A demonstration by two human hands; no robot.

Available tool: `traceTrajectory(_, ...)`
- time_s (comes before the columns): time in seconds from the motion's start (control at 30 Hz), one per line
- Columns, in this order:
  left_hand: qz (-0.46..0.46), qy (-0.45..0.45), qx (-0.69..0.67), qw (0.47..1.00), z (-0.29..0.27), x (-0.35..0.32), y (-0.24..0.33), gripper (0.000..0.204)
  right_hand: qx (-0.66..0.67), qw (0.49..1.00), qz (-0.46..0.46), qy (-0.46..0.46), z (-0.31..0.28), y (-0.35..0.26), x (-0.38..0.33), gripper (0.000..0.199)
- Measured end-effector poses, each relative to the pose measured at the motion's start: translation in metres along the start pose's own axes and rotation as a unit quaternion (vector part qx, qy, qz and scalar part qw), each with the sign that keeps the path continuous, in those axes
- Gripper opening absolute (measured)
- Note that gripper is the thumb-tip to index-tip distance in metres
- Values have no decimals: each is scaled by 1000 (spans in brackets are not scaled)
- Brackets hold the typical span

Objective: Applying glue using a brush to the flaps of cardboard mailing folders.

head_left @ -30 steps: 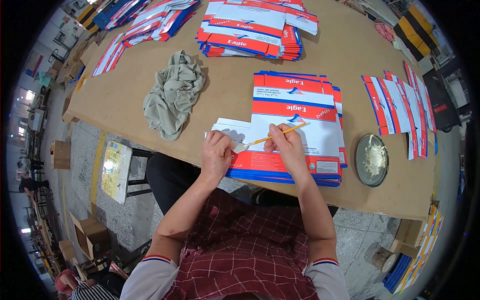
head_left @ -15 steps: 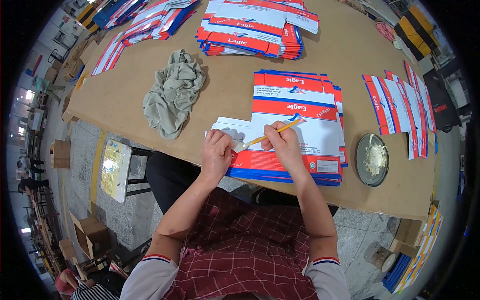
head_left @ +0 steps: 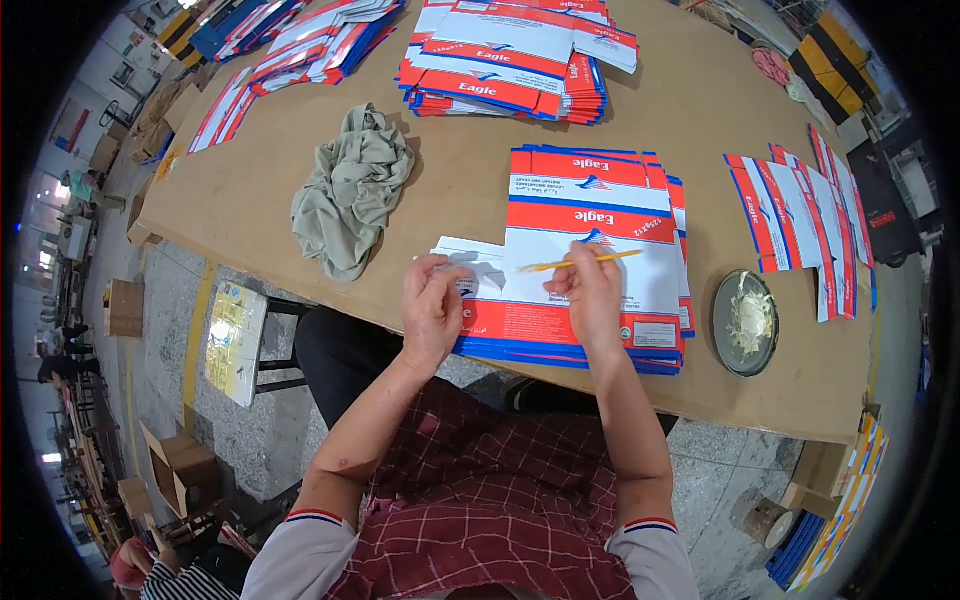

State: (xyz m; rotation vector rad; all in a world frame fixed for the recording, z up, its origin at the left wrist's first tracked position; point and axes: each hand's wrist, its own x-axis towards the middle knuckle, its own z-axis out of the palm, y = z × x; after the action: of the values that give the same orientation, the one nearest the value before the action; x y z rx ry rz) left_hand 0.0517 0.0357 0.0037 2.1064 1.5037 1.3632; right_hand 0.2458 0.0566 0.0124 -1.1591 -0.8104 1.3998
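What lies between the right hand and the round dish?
From the right hand to the dish, the head view shows part of the flat carton stack, then a narrow strip of brown tabletop.

On the table (head_left: 460, 175) before me lies 1 stack of cartons (head_left: 645, 280), my 2 hands above its near half, the brush (head_left: 627, 255) in my right hand (head_left: 592, 300). Left of the stack lies a cloth (head_left: 355, 190); right, a dish (head_left: 742, 368) with paste (head_left: 752, 318) in it. Behind the stack sits another pile (head_left: 505, 55).
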Motion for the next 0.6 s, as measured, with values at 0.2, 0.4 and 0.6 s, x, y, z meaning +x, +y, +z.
traceTrajectory(0.2,119,-148,77,979,1,19,0,23,259,962,18,86,2,-14,7,16)
traceTrajectory(0.4,116,-337,106,928,-9,57,-7,22,308,947,-17,86,-12,-12,3,11)
traceTrajectory(0.6,150,-132,209,957,18,198,-71,53,331,939,-68,68,-21,-34,-39,13)
